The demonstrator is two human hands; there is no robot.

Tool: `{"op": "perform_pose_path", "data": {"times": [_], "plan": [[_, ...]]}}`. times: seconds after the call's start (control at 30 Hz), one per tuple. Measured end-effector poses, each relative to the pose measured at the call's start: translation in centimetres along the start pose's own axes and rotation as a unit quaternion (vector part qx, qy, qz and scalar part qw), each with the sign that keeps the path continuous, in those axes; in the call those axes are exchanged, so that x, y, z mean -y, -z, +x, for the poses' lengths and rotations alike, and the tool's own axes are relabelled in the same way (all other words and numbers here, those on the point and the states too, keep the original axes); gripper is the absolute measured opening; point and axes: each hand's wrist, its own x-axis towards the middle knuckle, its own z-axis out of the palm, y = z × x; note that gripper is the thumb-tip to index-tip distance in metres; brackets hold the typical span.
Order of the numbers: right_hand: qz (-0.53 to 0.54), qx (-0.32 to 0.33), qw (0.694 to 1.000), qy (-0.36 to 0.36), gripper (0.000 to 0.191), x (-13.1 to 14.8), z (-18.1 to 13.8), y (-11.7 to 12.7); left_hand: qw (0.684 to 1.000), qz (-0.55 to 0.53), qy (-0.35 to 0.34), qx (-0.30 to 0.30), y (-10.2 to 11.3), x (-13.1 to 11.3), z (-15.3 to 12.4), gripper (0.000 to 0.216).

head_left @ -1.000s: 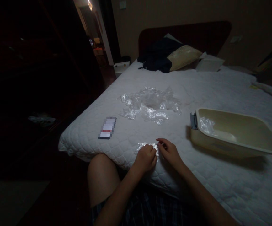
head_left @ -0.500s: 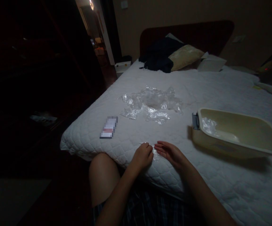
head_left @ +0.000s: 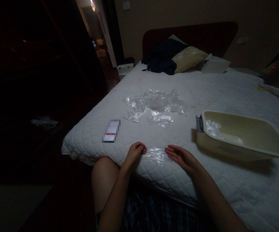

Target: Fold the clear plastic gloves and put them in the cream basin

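A clear plastic bag point(head_left: 156, 154) lies flat and wrinkled on the bed's near edge, between my two hands. My left hand point(head_left: 135, 154) has its fingers curled in a pinch on the bag's left end. At the right end, my right hand point(head_left: 181, 158) rests with its fingers stretched out, the tips touching the plastic. Farther up the bed spreads a loose pile of clear plastic bags point(head_left: 156, 106). To the right stands a cream plastic bin point(head_left: 231, 151) with a grey latch, and some crumpled clear plastic point(head_left: 213, 128) lies inside it.
A phone point(head_left: 111, 131), its screen blurred out, lies left of my hands on the white quilted bed point(head_left: 88, 135). Dark clothing point(head_left: 163, 58), a beige pillow point(head_left: 190, 59) and a white box point(head_left: 216, 65) lie by the headboard point(head_left: 202, 35). My knee point(head_left: 105, 177) touches the bed's edge.
My left hand has moved left and my right hand slightly right, so they are farther apart. More of the bag between them shows, spread flat.
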Motion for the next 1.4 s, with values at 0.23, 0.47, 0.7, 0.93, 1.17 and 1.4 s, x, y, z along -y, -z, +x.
{"op": "perform_pose_path", "data": {"times": [0.23,0.47,0.7,0.93,1.17,1.4], "plan": [[-0.031,-0.114,0.988,0.102,0.015,0.3,-1.1,-0.8,0.999,0.012,0.012,-0.052,1.1,-0.2,0.0,0.014],[-0.391,-0.126,0.888,0.206,0.023,0.6,-3.4,-1.0,0.956,0.244,-0.151,-0.057,-0.1,0.2,-0.1,0.018],[-0.664,-0.059,0.689,0.283,0.027,-2.1,-3.9,-3.2,0.921,0.347,-0.175,-0.017,-1.0,-0.2,-0.6,0.018],[-0.740,-0.087,0.571,0.344,0.025,-0.9,-1.7,-2.6,0.929,0.346,-0.133,-0.005,-0.3,0.1,-0.3,0.012],[-0.655,-0.032,0.642,0.398,0.026,0.8,1.5,-1.1,0.899,0.369,-0.157,0.177,0.1,-0.8,-1.6,0.021],[-0.595,-0.034,0.673,0.437,0.029,-0.5,2.8,0.1,0.869,0.363,-0.188,0.279,-0.2,-0.9,-2.2,0.015]]}}
